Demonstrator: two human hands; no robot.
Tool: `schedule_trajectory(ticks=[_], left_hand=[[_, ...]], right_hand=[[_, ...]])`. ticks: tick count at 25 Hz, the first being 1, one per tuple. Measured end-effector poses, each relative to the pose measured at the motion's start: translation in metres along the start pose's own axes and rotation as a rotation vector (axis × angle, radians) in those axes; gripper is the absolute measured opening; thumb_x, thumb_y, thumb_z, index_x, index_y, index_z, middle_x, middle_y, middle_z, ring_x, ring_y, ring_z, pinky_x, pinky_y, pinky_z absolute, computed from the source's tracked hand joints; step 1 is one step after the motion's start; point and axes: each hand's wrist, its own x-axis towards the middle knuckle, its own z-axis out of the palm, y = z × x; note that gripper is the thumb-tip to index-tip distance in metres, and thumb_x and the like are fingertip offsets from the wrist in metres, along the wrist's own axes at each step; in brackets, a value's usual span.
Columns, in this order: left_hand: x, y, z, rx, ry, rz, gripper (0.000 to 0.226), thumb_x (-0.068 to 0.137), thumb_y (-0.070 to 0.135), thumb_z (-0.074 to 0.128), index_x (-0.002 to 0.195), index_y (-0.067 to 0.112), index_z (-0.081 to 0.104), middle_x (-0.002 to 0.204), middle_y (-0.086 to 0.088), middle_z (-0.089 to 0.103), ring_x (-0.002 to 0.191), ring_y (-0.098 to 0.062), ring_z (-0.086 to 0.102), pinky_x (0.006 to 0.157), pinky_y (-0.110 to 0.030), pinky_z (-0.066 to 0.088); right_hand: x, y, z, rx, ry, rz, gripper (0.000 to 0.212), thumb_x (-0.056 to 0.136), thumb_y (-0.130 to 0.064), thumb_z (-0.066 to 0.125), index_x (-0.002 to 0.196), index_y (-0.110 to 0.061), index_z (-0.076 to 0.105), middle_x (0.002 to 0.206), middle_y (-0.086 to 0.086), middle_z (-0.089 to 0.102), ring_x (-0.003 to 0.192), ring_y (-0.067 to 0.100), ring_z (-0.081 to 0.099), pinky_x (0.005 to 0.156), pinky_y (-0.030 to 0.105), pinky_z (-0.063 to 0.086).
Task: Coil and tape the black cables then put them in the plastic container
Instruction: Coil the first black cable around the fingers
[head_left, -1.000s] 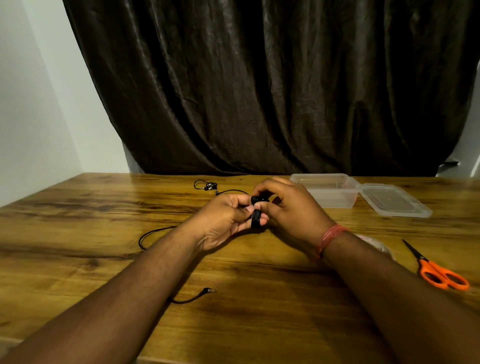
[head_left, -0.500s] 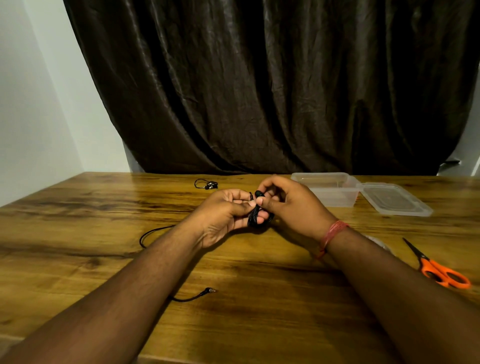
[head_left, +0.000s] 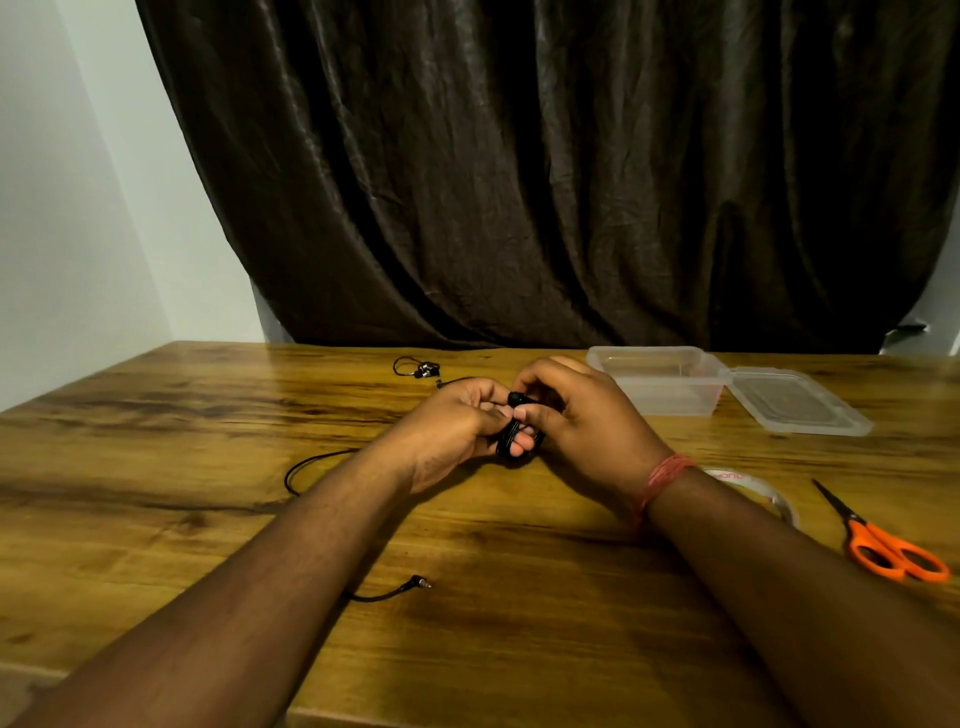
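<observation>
Clearly the coiling step is in hand in the head view: the left hand (head_left: 457, 431) grips a small coil of black earphone cable (head_left: 511, 439), and the right hand (head_left: 582, 421) pinches its upper loops. The loose tail with its jack plug (head_left: 420, 583) lies on the wooden table (head_left: 519, 649). Next, likely, winding in that tail, then the tape roll (head_left: 769, 493). The plastic container (head_left: 660, 382) stands open behind, lid (head_left: 795, 402) beside it.

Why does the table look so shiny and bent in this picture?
Head view: light glares off the wooden table around the hands; the wide lens bows its far edge; a soft shadow lies under the right hand; the coiled black cable is too dark for detail.
</observation>
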Motion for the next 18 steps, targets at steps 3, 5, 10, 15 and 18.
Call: schedule_trajectory(ticks=[3,5,10,15,18], left_hand=[[-0.001,0.001,-0.001,0.019,-0.033,-0.01,0.023,0.098,-0.01,0.037,0.113,-0.002,0.053,0.087,-0.016,0.068,0.075,-0.019,0.069,0.078,-0.03,0.059],[-0.002,0.001,-0.003,-0.034,-0.054,-0.02,0.025,0.098,-0.01,0.037,0.114,-0.001,0.053,0.084,-0.014,0.069,0.076,-0.018,0.068,0.077,-0.029,0.058],[-0.001,-0.004,-0.002,-0.203,-0.064,-0.025,0.022,0.096,-0.011,0.04,0.1,0.003,0.056,0.079,-0.01,0.065,0.068,-0.012,0.061,0.064,-0.02,0.055],[0.003,-0.006,-0.002,-0.308,-0.054,0.022,0.02,0.096,-0.009,0.042,0.102,0.003,0.057,0.077,-0.008,0.063,0.062,-0.009,0.058,0.059,-0.019,0.053],[0.003,-0.005,-0.003,-0.302,-0.058,0.019,0.019,0.095,-0.007,0.045,0.101,0.003,0.06,0.078,-0.008,0.065,0.064,-0.01,0.06,0.061,-0.019,0.055]], right_hand=[[0.0,0.0,0.001,-0.011,-0.001,-0.041,0.017,0.086,-0.011,0.068,0.098,-0.023,0.064,0.094,-0.016,0.056,0.092,-0.003,0.053,0.074,0.006,0.038],[0.001,0.0,0.002,-0.008,0.003,-0.056,0.018,0.086,-0.01,0.068,0.098,-0.023,0.064,0.094,-0.016,0.056,0.092,-0.004,0.053,0.074,0.006,0.038],[0.002,0.001,0.0,0.132,0.021,-0.002,0.015,0.086,-0.016,0.07,0.096,-0.026,0.067,0.093,-0.015,0.064,0.092,-0.001,0.059,0.075,0.01,0.043],[0.004,0.009,-0.014,0.384,-0.151,0.107,0.031,0.086,-0.013,0.071,0.106,-0.037,0.067,0.106,-0.011,0.071,0.103,0.005,0.064,0.092,0.024,0.051],[0.006,0.012,-0.017,0.41,-0.195,0.111,0.039,0.086,-0.006,0.07,0.105,-0.039,0.066,0.109,-0.009,0.07,0.106,0.013,0.064,0.097,0.035,0.052]])
